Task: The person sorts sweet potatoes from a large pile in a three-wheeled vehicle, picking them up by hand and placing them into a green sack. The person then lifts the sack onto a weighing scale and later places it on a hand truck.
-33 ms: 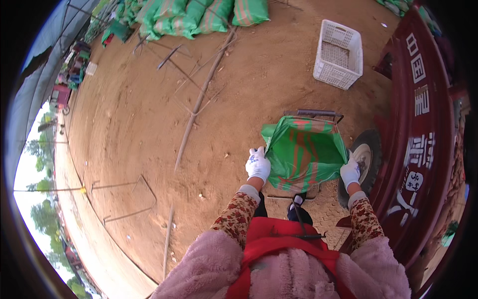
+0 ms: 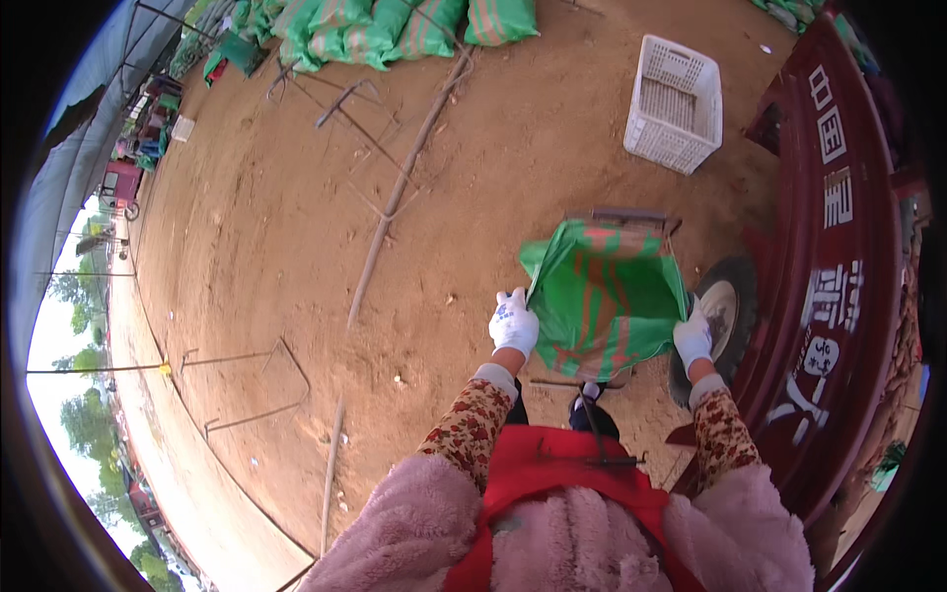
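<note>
A green woven sack (image 2: 631, 296) with orange stripes hangs with its mouth spread wide in front of me. My left hand (image 2: 513, 323), in a white glove, pinches the left side of its rim. On the opposite side of the rim, my right hand (image 2: 693, 335), gloved the same way, is closed on the sack's edge. Behind the sack, partly covered by it, shows a metal frame with a dark top bar (image 2: 631, 214). The sack's inside looks empty where it shows; its bottom is hidden.
A white plastic crate (image 2: 675, 107) sits on the dirt ahead right. Close on my right stands a dark red vehicle side (image 2: 819, 257) with a wheel (image 2: 725, 316). Filled green sacks (image 2: 424, 30) lie at the far left. Metal frames (image 2: 247, 395) and a long pole (image 2: 395, 197) lie leftward.
Both hands still grip the sack's rim. The sack's far edge has risen slightly and its mouth has changed shape a little. The view has shifted slightly.
</note>
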`<state>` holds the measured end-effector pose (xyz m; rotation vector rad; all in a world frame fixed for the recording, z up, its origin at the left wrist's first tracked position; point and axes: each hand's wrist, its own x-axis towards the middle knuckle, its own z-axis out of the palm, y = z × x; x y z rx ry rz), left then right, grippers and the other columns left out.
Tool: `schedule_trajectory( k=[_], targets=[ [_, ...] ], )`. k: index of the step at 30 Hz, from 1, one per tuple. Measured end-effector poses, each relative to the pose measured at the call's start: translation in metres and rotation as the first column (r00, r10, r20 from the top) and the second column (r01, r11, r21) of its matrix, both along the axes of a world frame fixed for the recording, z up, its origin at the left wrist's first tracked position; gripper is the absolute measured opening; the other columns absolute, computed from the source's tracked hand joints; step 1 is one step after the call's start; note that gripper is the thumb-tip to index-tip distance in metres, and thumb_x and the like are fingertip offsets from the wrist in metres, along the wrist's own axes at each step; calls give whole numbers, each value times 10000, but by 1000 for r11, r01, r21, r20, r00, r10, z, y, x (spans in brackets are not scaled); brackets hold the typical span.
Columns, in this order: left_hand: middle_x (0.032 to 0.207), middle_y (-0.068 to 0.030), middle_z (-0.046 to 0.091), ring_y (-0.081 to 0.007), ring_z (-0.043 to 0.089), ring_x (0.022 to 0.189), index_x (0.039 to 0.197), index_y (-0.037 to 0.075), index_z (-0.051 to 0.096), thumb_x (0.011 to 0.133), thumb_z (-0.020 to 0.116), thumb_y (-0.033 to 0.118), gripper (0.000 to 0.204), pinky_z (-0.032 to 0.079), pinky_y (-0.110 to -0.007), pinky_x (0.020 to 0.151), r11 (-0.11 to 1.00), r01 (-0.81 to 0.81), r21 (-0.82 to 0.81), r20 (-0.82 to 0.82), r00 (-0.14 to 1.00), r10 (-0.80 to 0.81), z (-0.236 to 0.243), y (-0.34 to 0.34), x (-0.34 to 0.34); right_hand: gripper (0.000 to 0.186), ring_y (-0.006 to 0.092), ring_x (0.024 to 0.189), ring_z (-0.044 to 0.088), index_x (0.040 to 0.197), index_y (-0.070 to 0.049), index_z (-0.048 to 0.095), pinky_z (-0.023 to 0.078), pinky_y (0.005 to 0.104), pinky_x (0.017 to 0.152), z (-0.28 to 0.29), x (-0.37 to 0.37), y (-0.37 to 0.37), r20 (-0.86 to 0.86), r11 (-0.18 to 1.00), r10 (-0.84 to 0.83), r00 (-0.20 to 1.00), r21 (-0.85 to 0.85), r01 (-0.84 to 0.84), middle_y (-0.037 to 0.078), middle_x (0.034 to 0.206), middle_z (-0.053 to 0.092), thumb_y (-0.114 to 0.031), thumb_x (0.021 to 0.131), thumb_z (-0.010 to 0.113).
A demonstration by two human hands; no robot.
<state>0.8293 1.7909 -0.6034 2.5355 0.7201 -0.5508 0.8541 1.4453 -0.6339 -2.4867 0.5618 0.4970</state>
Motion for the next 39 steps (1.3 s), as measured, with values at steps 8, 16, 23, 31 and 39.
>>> schedule_trajectory(
  k=[8,16,23,31,39],
  targets=[
    [1016,-163,660,-350,676,812,1158,91,568,894,547,179,279,580,-497,700,688,-408,-601,-94,890,446,-53,16,-38,516,439,1154,575,1284,-12,529,468,472,981,9,-73,19,-256,988,-147,955,-79,131,282,1247,595,-258,835,589],
    [1044,-138,675,-297,699,861,1202,54,551,956,607,199,291,620,-449,683,-230,-434,-871,-486,692,534,-8,3,-65,304,319,803,695,965,-25,705,513,406,730,25,-140,27,-223,891,-351,909,218,397,180,807,703,-283,871,575],
    [947,-83,670,-235,693,762,1123,67,572,898,655,126,247,620,-378,585,376,-467,-800,-392,882,261,51,-22,-88,294,252,751,639,980,15,685,480,372,727,76,-160,18,-244,887,-284,927,301,351,162,780,669,-218,877,538],
    [908,-149,677,-267,645,856,1092,3,645,799,643,244,380,492,-389,765,656,-256,-710,-362,932,-29,7,-25,-122,287,115,667,538,1088,-61,668,446,303,591,98,-164,25,-241,876,-268,933,341,340,5,775,590,-264,916,558],
    [1043,-185,636,-332,650,906,1135,27,580,837,632,563,616,534,-470,819,532,-632,-564,-782,615,-99,32,-14,-135,455,296,783,705,1172,-67,585,585,470,629,96,-174,29,-544,509,-509,667,435,743,111,1011,664,-452,930,615]
  ],
)
